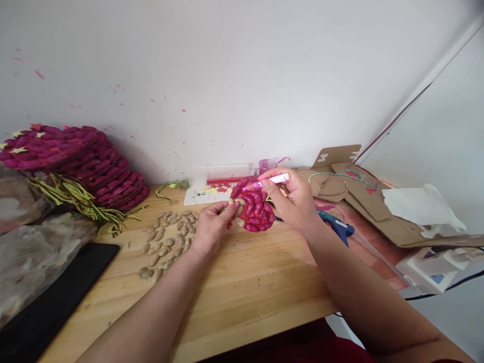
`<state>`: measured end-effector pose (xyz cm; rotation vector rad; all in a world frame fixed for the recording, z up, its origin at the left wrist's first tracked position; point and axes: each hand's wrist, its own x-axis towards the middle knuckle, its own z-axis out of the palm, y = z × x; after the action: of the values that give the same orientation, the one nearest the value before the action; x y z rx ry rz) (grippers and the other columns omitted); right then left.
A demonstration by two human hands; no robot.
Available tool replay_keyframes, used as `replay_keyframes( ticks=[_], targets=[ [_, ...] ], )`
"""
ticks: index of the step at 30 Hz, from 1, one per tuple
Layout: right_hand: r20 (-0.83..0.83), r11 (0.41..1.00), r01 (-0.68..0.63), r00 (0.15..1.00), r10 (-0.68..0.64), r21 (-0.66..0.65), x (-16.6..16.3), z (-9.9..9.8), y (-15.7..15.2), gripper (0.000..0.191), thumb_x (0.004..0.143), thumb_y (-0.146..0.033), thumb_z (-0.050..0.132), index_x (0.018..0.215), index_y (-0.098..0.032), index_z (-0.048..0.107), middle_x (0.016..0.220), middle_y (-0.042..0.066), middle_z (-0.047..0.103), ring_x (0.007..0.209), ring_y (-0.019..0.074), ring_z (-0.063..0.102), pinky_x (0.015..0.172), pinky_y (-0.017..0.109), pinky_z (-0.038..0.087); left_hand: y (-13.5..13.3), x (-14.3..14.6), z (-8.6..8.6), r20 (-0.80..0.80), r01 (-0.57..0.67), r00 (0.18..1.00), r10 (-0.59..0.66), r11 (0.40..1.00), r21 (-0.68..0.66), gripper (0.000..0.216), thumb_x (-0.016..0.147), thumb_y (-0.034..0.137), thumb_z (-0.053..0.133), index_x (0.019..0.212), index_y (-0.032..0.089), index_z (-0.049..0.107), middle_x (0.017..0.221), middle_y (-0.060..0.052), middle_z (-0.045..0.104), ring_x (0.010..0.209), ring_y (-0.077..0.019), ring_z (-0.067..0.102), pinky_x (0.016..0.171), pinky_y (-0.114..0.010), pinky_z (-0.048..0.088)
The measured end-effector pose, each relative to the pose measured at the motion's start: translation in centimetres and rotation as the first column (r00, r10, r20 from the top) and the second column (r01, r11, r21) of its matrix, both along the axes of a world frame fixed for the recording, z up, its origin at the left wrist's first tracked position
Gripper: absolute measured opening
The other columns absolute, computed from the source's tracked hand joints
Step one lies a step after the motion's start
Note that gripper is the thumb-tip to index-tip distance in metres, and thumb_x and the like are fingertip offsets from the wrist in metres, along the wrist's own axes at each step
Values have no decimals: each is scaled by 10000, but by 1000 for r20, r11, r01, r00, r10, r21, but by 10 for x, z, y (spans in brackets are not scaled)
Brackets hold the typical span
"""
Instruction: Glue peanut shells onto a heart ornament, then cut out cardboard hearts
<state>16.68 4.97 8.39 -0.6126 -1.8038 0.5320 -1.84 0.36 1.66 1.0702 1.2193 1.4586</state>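
A round red disc (pixel 248 207) covered with peanuts is held up above the wooden table, tilted toward me. Most of its peanuts are coloured magenta; a few at its left edge are plain tan. My left hand (pixel 215 222) pinches that left edge between thumb and fingers. In my right hand (pixel 293 199) is a marker (pixel 279 178) with a white barrel and a pink tip end, pointing left and down at the disc's upper part. Whether the tip touches a peanut I cannot tell. Loose unpainted peanuts (pixel 170 242) lie on the table left of my left hand.
A leaning stack of magenta peanut discs (pixel 117 181) with green strings stands at the left, by plastic bags (pixel 41 252) and a black flat object (pixel 83 292). Paper stars (pixel 217 189) lie on white paper behind. A blue glue gun (pixel 338 226) and cardboard (pixel 363 196) are at the right.
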Motion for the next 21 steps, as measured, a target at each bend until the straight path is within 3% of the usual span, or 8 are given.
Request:
replay_keyframes(
  ticks=[6,12,16,21],
  targets=[
    [40,997,82,996,-82,6,-3,1,-2,65,960,-253,636,941,-201,672,788,0,696,664,120,601,611,254,467,1,2,4,150,22,989,-13,998,-60,437,626,527,883,632,157,649,532,31,508,497,-80,409,484,-230,325],
    [87,997,61,995,-56,-52,-5,-4,-3,90,976,-297,625,964,-213,655,743,-23,647,572,94,521,528,237,386,0,2,3,210,55,977,-40,996,-67,417,615,501,893,695,140,699,588,5,575,538,-89,479,536,-219,393],
    [158,999,30,987,-26,-24,-7,-5,-3,84,972,-285,619,949,-213,654,726,-23,635,570,103,515,551,251,391,0,2,1,171,64,984,-53,996,-59,390,643,480,882,700,134,710,589,1,581,544,-92,482,548,-218,400],
    [203,995,100,974,-103,20,-3,-7,4,84,962,-287,619,934,-212,646,800,6,695,638,127,568,634,271,439,5,1,-3,182,-5,983,19,997,-79,417,611,488,893,689,134,687,591,11,585,534,-82,485,542,-208,396]
  ],
)
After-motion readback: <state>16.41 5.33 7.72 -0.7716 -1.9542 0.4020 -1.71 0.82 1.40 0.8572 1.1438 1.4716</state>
